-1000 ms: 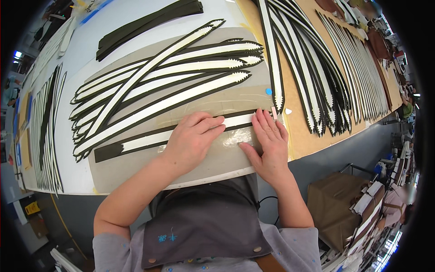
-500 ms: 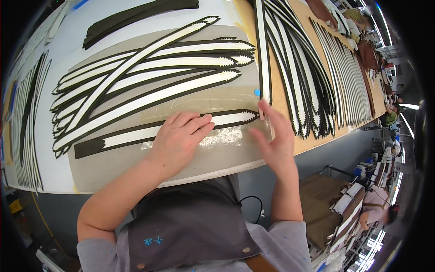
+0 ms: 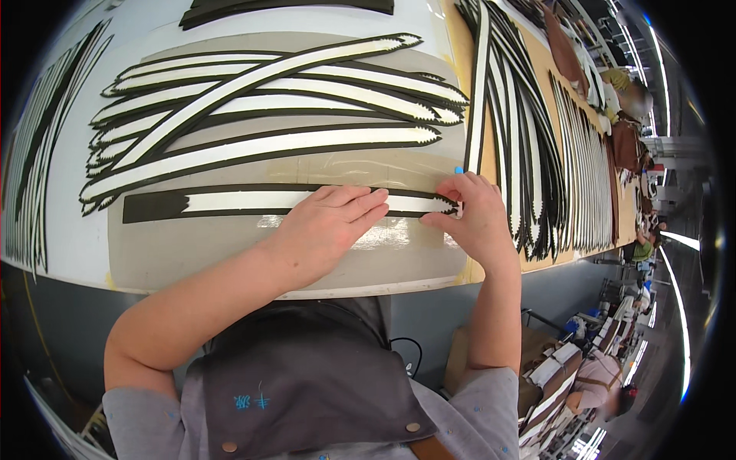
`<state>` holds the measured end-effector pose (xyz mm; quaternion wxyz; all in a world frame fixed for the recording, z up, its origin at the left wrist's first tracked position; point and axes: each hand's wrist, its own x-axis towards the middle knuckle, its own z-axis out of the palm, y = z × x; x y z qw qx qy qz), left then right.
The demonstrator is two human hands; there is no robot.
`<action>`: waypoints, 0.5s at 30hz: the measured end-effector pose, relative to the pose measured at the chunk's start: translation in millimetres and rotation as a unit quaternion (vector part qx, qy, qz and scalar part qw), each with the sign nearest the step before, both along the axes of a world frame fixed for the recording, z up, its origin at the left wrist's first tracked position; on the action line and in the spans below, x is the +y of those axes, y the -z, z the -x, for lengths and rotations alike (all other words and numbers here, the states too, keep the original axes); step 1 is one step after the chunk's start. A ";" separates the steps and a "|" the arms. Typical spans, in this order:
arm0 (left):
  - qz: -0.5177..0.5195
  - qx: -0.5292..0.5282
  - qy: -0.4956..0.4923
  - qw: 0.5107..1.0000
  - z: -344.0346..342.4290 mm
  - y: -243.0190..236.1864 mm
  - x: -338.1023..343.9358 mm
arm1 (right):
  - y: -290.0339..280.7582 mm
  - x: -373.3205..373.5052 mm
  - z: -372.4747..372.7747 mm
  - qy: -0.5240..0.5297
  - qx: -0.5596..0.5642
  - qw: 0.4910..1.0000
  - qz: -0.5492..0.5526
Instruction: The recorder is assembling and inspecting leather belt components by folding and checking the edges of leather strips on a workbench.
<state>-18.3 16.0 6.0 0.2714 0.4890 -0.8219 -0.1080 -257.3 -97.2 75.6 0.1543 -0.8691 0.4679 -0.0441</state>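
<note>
A black strip with a white middle band (image 3: 238, 202) lies crosswise in front of me, its left end plain black and its right end pointed and notched. My left hand (image 3: 330, 230) rests flat over its middle, fingers extended. At the pointed end my right hand (image 3: 477, 218) has curled its fingers and thumb about the strip's two edges. A small pale piece (image 3: 460, 208) shows beside the tip, partly covered by the right hand. Beneath the strip is a grey mat (image 3: 199, 261) with a shiny clear patch.
Similar strips (image 3: 261, 142) lie in a crossed pile just beyond. More hang together in a bundle (image 3: 521, 153) at the right, beside a row of narrow strips (image 3: 586, 169). Thin strips (image 3: 54, 146) lie far left, dark pieces (image 3: 287, 11) at the back. Other people work at the right.
My right hand has closed in around the strip's pointed end. The left hand stays on the strip, which now lies straighter across the view. The whole view has shifted.
</note>
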 end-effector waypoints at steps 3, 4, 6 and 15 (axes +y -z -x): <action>-0.004 -0.011 0.002 1.000 -1.1 0.1 0.8 | -6.6 -2.6 -2.7 0.003 0.018 1.000 -0.016; -0.009 -0.021 0.004 1.000 -1.0 -0.5 1.0 | -8.5 -1.4 -3.2 0.013 0.013 1.000 -0.024; -0.009 -0.024 0.000 1.000 0.2 0.1 2.2 | -7.2 7.0 1.3 0.058 -0.081 0.992 -0.077; 0.010 0.004 0.007 1.000 -2.2 -1.1 -4.9 | 41.9 69.6 -23.5 0.088 -0.311 0.937 -0.135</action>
